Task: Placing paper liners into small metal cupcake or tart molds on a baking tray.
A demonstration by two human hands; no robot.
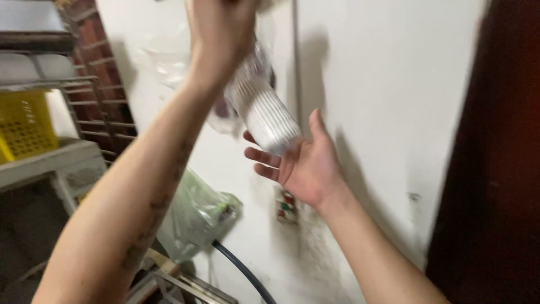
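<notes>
My left hand point(220, 35) is raised near the top of the view, gripping the upper end of a plastic sleeve that holds a stack of clear ribbed cups point(263, 110). The stack slants down to the right, and its lower end rests against the fingers of my right hand point(304, 160). That hand is palm up with fingers spread, cupped under the stack in front of the white wall point(382, 84). The picture is blurred by motion.
A clear plastic bag point(197, 214) hangs on the wall below my left forearm, with a dark hose point(242, 270) under it. A small wall switch point(287, 205) sits beneath my right wrist. A yellow crate point(25, 124) stands on shelving at left; a dark door point(495, 169) is at right.
</notes>
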